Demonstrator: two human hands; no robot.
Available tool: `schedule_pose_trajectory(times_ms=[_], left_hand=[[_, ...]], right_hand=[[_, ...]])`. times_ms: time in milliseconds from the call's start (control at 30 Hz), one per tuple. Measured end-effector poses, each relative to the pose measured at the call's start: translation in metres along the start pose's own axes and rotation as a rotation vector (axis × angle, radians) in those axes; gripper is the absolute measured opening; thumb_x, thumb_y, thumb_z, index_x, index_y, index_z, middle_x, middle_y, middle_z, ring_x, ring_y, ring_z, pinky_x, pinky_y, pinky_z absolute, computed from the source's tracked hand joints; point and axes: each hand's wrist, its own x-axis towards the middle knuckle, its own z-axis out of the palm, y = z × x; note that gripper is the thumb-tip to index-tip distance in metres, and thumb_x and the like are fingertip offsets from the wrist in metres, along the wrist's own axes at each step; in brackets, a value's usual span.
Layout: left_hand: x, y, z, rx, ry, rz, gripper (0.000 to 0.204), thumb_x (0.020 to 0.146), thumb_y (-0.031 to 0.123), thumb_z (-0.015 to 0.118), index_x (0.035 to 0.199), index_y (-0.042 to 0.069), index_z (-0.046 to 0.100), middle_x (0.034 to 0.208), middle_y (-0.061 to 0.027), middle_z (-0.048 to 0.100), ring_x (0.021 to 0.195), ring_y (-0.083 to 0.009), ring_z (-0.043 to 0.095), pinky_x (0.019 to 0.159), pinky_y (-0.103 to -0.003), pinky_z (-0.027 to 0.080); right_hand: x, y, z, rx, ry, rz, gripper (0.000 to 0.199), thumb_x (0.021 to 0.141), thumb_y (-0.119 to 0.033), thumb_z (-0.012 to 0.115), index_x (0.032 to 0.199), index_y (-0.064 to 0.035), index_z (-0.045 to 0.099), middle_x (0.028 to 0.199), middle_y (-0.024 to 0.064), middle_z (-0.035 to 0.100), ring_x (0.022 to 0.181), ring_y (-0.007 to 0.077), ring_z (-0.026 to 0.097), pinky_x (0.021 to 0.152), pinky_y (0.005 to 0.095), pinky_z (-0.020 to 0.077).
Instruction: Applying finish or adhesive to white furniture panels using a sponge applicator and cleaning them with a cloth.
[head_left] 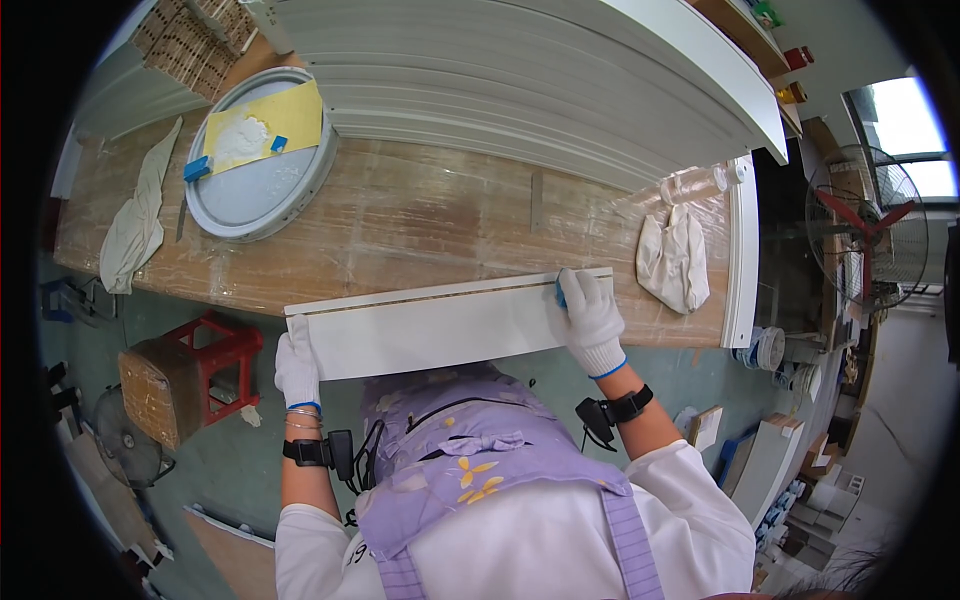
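Note:
A long white board [430, 330] with a thin brown groove near its far edge lies across the front of the workbench, its near edge reaching over my apron. My left hand [297, 368], in a white knit glove, is closed around the board's left end. Gloved as well, my right hand [594, 325] is at the board's right end. A small blue block [561, 291] shows under its fingers, against the board's far edge; most of the block is hidden. Wristbands with black devices are on both forearms.
A grey round lid or bucket [265, 205] holds a yellow sheet [305, 115] with white paste and small blue blocks. Pale cloths [135, 225] [675, 260] lie at both sides of the plastic-covered bench [430, 220]. White panels [520, 90] stand behind; a red stool [228, 365] is left.

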Motion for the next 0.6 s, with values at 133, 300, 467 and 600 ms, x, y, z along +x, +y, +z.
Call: schedule_pose_trajectory(times_ms=[133,300,467,600], left_hand=[[-0.001,0.001,0.0,0.018,-0.007,-0.017,0.08,0.091,0.077,0.033,0.106,0.004,0.062,0.104,-0.0232,0.066,0.1,-0.0451,0.059,0.089,-0.048,0.044],[0.003,-0.003,0.002,0.019,-0.026,-0.001,0.084,0.091,0.079,0.03,0.108,0.003,0.062,0.107,-0.0251,0.065,0.103,-0.0463,0.059,0.092,-0.049,0.043],[0.0,0.002,0.001,0.057,-0.008,-0.001,0.086,0.092,0.078,0.029,0.109,0.0,0.062,0.108,-0.0265,0.065,0.104,-0.0477,0.058,0.092,-0.049,0.043],[0.001,0.005,-0.002,0.039,-0.04,0.024,0.086,0.092,0.076,0.03,0.109,-0.001,0.063,0.107,-0.0267,0.065,0.103,-0.0467,0.059,0.093,-0.048,0.043]], right_hand=[[0.0,-0.001,-0.002,0.009,-0.058,0.064,0.033,0.079,-0.018,0.071,0.108,-0.0074,0.06,0.088,0.0099,0.058,0.075,0.0316,0.059,0.064,0.0444,0.0479],[0.002,0.004,-0.008,0.024,-0.005,0.053,0.033,0.078,-0.014,0.071,0.108,-0.0061,0.06,0.089,0.0116,0.059,0.077,0.0336,0.058,0.067,0.0436,0.0483],[-0.016,0.046,-0.024,0.29,0.189,0.445,0.042,0.082,-0.014,0.075,0.119,-0.0032,0.06,0.099,0.0148,0.064,0.085,0.0296,0.062,0.079,0.0399,0.0508],[-0.033,0.077,-0.051,0.943,0.26,1.017,0.034,0.096,-0.021,0.064,0.123,0.0,0.059,0.103,0.0089,0.063,0.09,0.0159,0.062,0.081,0.032,0.0533]])
